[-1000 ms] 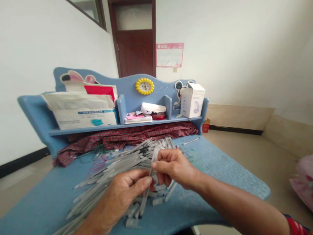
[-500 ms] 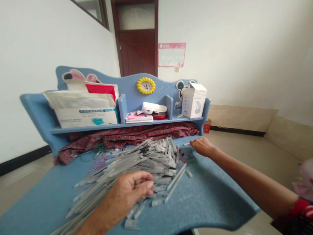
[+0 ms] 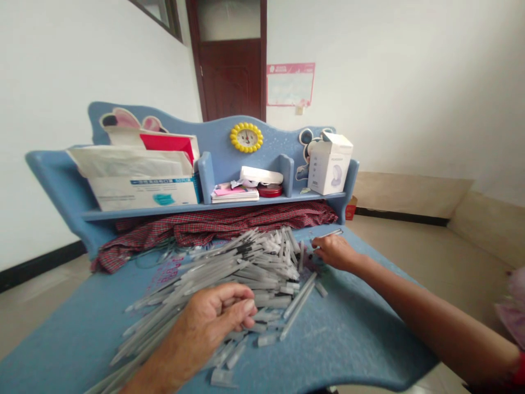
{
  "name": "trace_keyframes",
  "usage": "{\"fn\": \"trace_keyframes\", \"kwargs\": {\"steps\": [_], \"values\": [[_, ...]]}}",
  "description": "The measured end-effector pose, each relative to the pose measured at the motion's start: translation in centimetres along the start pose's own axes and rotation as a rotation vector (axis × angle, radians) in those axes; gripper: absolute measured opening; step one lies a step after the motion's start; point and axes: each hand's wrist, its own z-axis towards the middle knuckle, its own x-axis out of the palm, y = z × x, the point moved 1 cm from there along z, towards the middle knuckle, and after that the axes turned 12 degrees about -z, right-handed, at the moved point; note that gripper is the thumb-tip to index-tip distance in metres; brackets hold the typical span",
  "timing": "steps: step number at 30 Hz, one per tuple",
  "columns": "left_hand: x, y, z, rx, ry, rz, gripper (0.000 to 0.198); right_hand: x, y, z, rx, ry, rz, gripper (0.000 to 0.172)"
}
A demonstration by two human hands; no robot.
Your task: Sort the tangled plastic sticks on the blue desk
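My left hand (image 3: 221,317) hovers over the near side of a pile of translucent grey pen barrels (image 3: 221,268). Its fingers are curled and the thumb meets the index finger; anything inside is hidden. My right hand (image 3: 338,251) is at the far right of the pile, knuckles up, fingertips drawn together near small dark bits on the desk. What it grips is not visible. A thin pen-like stick (image 3: 334,233) shows just behind its fingers. Several short clear pen caps (image 3: 268,340) and two long barrels (image 3: 301,301) lie at the pile's right edge.
The blue desk (image 3: 353,328) has a raised shelf (image 3: 246,207) at the back, holding a mask box (image 3: 143,189), papers (image 3: 234,195), a red round tin (image 3: 269,190) and a white box (image 3: 330,167). Checked cloth (image 3: 229,221) lies bunched beneath. A yellow clock (image 3: 246,137) is on the backboard.
My right hand has shifted slightly down, its fingers pointing left; the stick that poked out left of it now lies behind, pointing right. My left hand has barely moved.
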Motion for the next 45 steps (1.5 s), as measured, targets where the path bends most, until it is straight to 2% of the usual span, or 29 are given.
{"fn": "trace_keyframes", "kwargs": {"steps": [9,19,25,29,32,34,36,40,42,45], "values": [[0.0,0.2,0.1,0.005,0.014,0.015,0.022,-1.7,1.9,-0.7,-0.164,-0.045,0.049,0.022],[-0.2,0.6,0.3,0.025,0.054,0.049,0.023,-2.3,3.1,-0.3,-0.435,-0.079,-0.155,0.023],[-0.3,0.7,0.3,0.015,0.052,0.061,0.025,-2.6,2.9,0.2,-0.58,-0.128,-0.224,0.022],[-0.2,0.5,0.3,0.019,0.054,0.032,0.024,-2.4,1.9,0.1,-0.613,-0.266,-0.238,0.025],[-0.1,0.1,0.2,0.001,0.05,-0.012,0.023,-3.1,1.4,-0.7,-0.508,-0.403,-0.177,0.025],[0.1,-0.2,0.1,-0.019,0.05,-0.058,0.024,-4.4,1.7,-1.8,-0.446,-0.55,-0.088,0.023],[0.3,-0.5,-0.1,-0.05,0.071,-0.121,0.025,-6.2,2.9,-3.3,-0.45,-0.716,0.031,0.02],[0.7,-0.8,-0.6,-0.169,0.169,-0.369,0.03,-10.2,7.1,-6.7,-0.679,-0.903,0.184,0.017],[0.6,-0.8,-0.8,-0.224,0.166,-0.503,0.029,-11.6,9.0,-7.9,-0.759,-0.946,0.207,0.016],[0.0,-0.8,-0.7,-0.237,0.055,-0.621,0.021,-12.2,10.4,-8.1,-0.81,-0.923,0.22,0.02]]}}
